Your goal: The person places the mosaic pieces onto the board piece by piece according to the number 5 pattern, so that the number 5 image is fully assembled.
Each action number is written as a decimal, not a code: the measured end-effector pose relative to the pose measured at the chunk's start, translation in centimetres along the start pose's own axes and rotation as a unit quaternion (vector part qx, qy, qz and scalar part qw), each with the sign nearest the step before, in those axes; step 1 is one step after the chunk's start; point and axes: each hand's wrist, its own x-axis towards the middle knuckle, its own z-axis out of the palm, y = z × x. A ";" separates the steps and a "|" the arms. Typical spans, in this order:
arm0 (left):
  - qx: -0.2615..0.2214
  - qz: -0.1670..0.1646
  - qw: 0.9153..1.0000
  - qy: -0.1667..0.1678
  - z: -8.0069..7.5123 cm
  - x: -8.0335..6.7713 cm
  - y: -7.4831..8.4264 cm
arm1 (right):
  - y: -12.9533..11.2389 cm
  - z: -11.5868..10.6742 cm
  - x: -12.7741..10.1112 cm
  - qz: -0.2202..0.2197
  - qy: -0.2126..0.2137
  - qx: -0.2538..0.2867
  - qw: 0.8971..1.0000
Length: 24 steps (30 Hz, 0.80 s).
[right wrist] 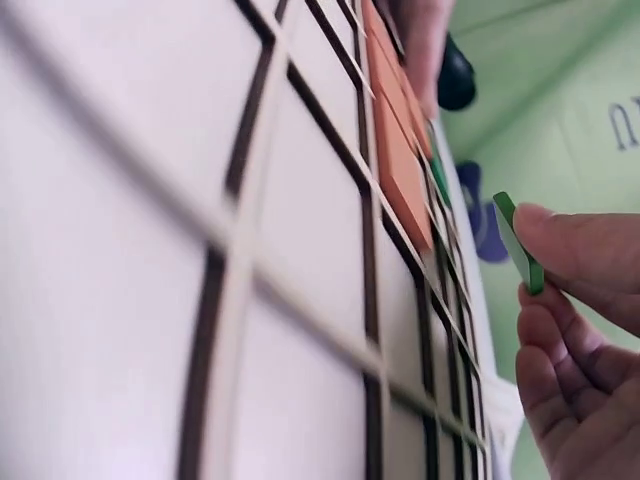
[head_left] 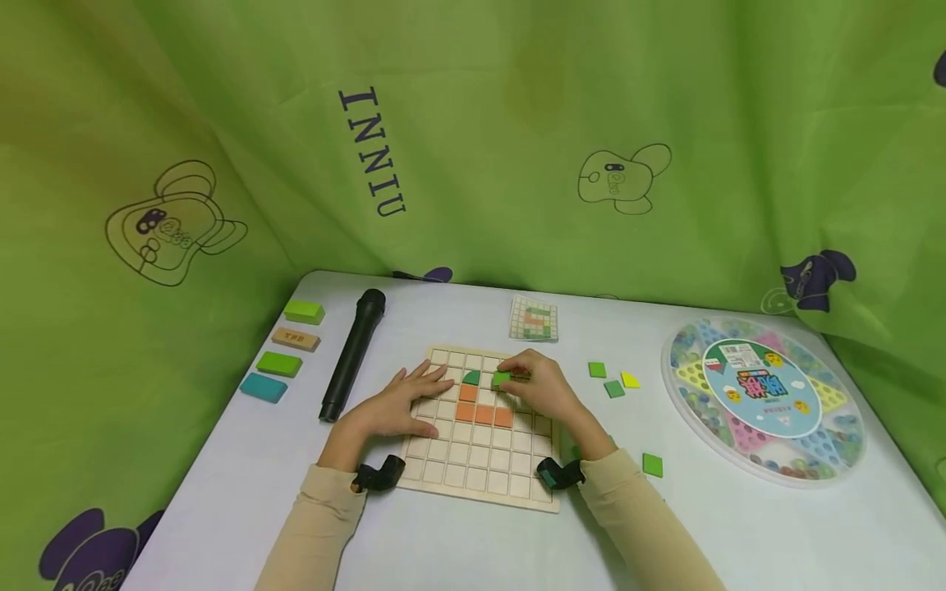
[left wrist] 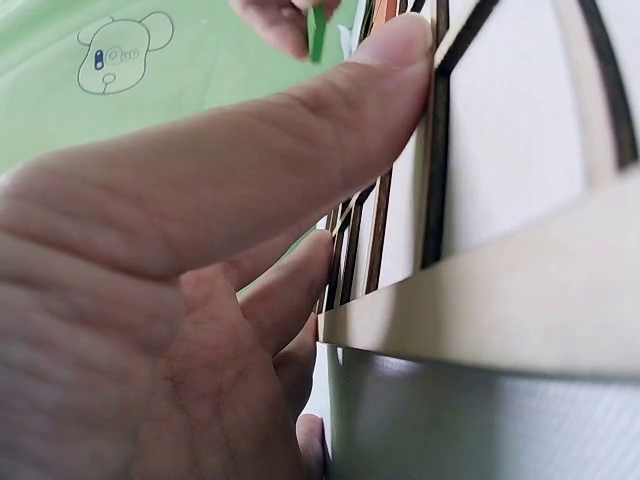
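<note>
At the far left of the white table (head_left: 222,492), a teal block (head_left: 264,388), a green block (head_left: 279,364), a lettered wooden block (head_left: 296,339) and a second green block (head_left: 305,313) are lying in a row that is running from near to far. Just right of them, a black handheld microphone (head_left: 353,357) is lying aslant. The left hand (head_left: 392,408) is resting on the left side of a wooden grid board (head_left: 480,480), its fingers spreading out and grasping nothing. On the board, four orange tiles (head_left: 484,414) are forming an L, and a curved-edge green tile (head_left: 471,377) is sitting just beyond its far end. Right of this, the right hand (head_left: 543,390) is pinching a thin green tile (right wrist: 520,250) between thumb and fingertips, holding it tilted just above the cells. Beyond the board's far edge, a pattern card (head_left: 534,319) is lying flat. Farther right, loose green tiles (head_left: 597,370) and a yellow tile (head_left: 630,380) are lying about, and a round clear Chinese checkers box (head_left: 761,390) is holding coloured marbles (head_left: 801,472).
</note>
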 end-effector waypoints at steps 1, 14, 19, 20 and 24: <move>-0.001 -0.001 1.000 -0.001 0.0 0.0 0.0 | -0.1 0.3 0.3 0.003 -0.005 -0.001 1.000; 0.001 -0.003 1.000 0.002 -0.1 0.1 -0.2 | -0.6 2.0 2.2 0.011 -0.014 -0.051 0.999; 0.002 -0.001 1.000 0.004 -0.1 0.2 -0.1 | -0.6 2.0 2.3 0.012 -0.024 -0.052 0.998; 0.001 0.000 1.000 0.004 -0.1 0.2 -0.1 | -0.6 2.0 2.3 0.015 -0.028 -0.052 0.998; -0.005 -0.002 1.000 0.000 0.1 0.1 -0.1 | -0.5 1.5 1.8 0.030 -0.038 -0.030 0.998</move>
